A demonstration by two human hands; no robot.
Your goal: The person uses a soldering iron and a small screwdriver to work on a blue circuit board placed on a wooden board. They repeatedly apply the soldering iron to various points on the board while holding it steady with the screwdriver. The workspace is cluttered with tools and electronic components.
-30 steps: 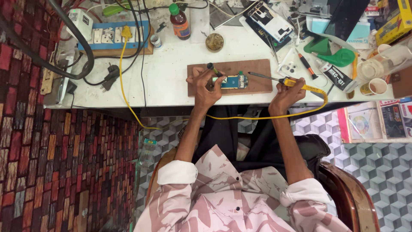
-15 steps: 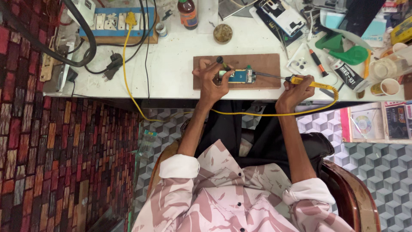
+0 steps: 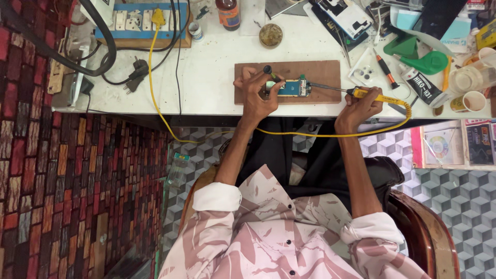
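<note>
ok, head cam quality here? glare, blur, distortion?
Head view: even, soft light, no hard shadows; white bench bright but not blown out. Left hand, circuit board and soldering iron in the right hand fairly sharp; board detail too small. Slight wide-angle bending at edges.

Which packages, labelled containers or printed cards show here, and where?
Brown bottle: desk's far edge, red label.
Black tube: right of the wooden board, white end.
Yellow box: far right edge.
Colour-wheel card: lower shelf on the right, white.
</note>
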